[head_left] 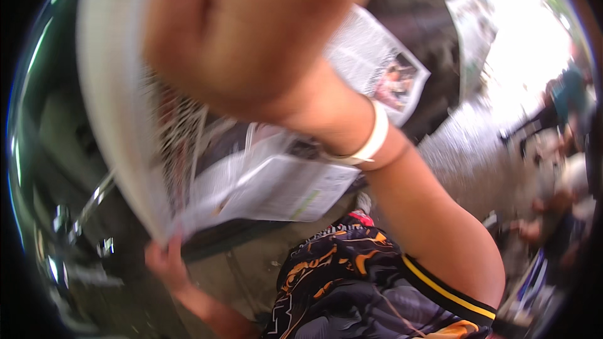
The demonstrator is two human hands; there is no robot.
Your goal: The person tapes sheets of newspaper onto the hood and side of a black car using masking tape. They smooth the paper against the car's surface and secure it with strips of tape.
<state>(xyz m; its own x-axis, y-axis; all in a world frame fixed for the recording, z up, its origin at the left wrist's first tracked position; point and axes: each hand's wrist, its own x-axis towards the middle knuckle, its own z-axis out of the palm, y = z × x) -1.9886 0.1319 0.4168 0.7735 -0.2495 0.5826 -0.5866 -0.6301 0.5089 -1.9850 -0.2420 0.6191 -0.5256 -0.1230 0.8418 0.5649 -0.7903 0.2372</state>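
Observation:
Close to the camera, my right hand (245,31) is large, blurred and closed in a fist at a newspaper sheet (113,88). That sheet stands nearly on edge and curves down the left side. Its lower corner is pinched between the fingers of my left hand (168,263), low on the left. Beyond my right wrist, which has a white wristband (377,135), lie more newspaper pages (276,188), partly hidden by my forearm. One printed page (383,56) with a colour picture sticks out past the wrist.
Several people (568,97), blurred, are at the right edge. Another paper sheet (471,44) hangs at the upper right beside a bright opening. Thin shiny metal rods (94,198) show among dark shapes on the left. The grey floor (465,144) runs along the right.

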